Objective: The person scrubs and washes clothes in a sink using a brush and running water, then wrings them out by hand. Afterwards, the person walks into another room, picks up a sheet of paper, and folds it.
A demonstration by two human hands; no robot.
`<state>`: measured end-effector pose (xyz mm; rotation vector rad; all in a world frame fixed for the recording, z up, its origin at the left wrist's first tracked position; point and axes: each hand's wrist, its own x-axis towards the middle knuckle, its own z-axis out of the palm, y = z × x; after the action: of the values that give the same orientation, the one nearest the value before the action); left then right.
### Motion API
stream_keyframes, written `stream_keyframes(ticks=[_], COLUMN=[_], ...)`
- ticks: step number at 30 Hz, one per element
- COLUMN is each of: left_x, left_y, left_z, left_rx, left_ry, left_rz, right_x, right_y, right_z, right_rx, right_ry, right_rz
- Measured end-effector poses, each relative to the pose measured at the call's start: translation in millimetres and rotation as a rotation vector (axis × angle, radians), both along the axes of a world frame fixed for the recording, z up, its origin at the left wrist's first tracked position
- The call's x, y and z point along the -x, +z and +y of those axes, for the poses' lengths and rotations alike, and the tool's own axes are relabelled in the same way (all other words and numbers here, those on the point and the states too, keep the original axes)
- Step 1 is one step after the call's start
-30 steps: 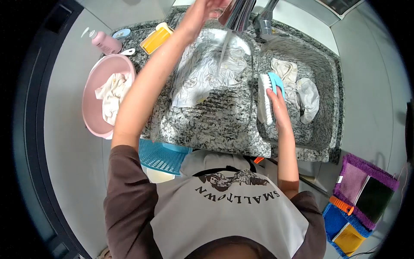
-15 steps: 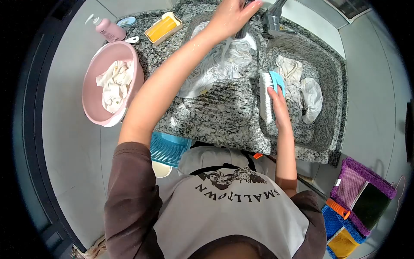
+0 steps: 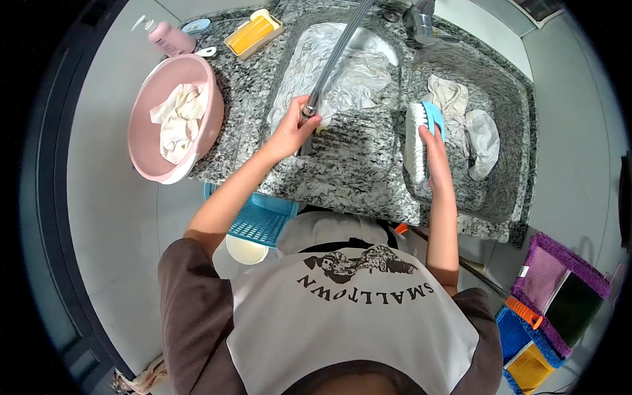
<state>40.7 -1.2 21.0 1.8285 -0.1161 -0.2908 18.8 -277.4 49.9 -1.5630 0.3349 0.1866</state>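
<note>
My left hand point(image 3: 294, 130) is closed round the end of a flexible metal hose point(image 3: 331, 62), low over the ribbed granite washboard. A wet white cloth point(image 3: 359, 72) lies spread on the slope behind it. In my right hand point(image 3: 436, 153) is a scrub brush point(image 3: 416, 141) with a blue handle and white bristles, its bristles facing left at the near left edge of the granite basin point(image 3: 487, 204). A cream cloth point(image 3: 447, 95) and a bunched white cloth point(image 3: 484, 139) lie in that basin, to the right of the brush.
A pink tub point(image 3: 141, 135) with white cloths stands at the left, below a pink pump bottle point(image 3: 172, 39). A yellow soap bar point(image 3: 251, 34) sits in a tray at the back. The tap point(image 3: 421, 25) is behind the basin; mop pads point(image 3: 563, 283) hang lower right.
My left hand has come down from the back of the sink towards me, drawing the metal hose over the washboard. My right hand still holds the brush in about the same place.
</note>
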Motion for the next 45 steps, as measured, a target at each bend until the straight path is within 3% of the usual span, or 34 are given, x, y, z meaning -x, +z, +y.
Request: stream_keyframes(ticks=[3,8,17,19,24,27,29,33,39,45], left_x=[8.0,5.4,-11.8,-21.8,-59.0,-82.9,-99.6,-141.7,-167.8,-169.1], left_y=[-14.1,-29.7,-37.2,-27.0,14.5,57.3,77.9,112.4,155.9,176.6], left_z=[-9.6,-28.6,-65.8,-71.1,-80.0,-88.6,-91.0,-89.8,-99.1,-95.9], left_rx=[0.147,0.159,0.338,0.318,0.350,0.217,0.229,0.344,0.232,0.151], left_ry=[-0.098,-0.198,-0.206,-0.084,-0.097,-0.008,0.028,-0.039,-0.077,-0.087], left_rz=[-0.080,-0.043,-0.031,0.029,-0.212,-0.272,-0.468,-0.524,-0.720,-0.559], right_x=[1.4,3.8,11.9,11.1,8.9,9.2,7.9,5.6,5.9,3.2], right_y=[1.1,-1.2,3.9,-1.9,-9.1,-1.6,2.6,-3.3,5.1,3.1], right_z=[1.5,-6.9,-17.9,-22.2,-25.2,-19.7,-18.0,-19.1,-14.8,-16.6], right_rx=[0.009,-0.030,-0.008,0.037,-0.030,-0.015,-0.059,-0.044,0.008,-0.030], right_ry=[-0.016,-0.021,-0.095,-0.090,-0.070,-0.068,-0.019,-0.019,-0.054,-0.052], right_rz=[-0.008,-0.024,0.016,0.012,0.003,-0.005,-0.012,-0.041,-0.041,-0.044])
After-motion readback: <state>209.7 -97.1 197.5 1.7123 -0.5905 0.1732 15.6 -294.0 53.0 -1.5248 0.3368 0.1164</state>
